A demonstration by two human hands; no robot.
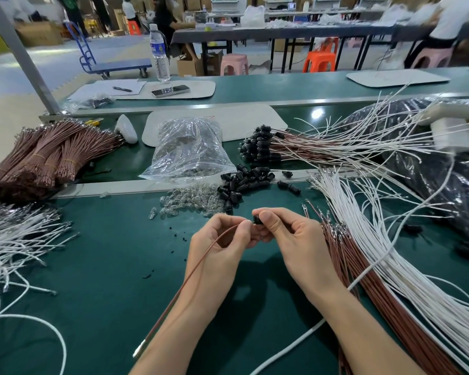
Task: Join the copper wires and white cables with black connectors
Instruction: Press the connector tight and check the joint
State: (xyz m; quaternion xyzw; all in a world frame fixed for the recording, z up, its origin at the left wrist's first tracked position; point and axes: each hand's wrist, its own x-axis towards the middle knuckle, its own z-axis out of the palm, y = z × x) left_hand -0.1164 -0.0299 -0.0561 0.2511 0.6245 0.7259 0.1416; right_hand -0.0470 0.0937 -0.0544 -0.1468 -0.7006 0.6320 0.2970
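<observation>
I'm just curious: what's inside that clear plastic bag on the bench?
The clear plastic bag seems to hold small clear glass bulbs, like the loose bulbs spilled before it. Wrinkles and glare hide its lower part.

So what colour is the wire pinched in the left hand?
Copper-brown; the left hand pinches the wire near its tip. Head view shows it.

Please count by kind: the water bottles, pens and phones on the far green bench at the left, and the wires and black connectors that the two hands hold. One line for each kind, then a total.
water bottle: 1
pen: 1
phone: 1
copper wire, in the left hand: 1
black connector, in the right hand: 1
Total: 5
</observation>
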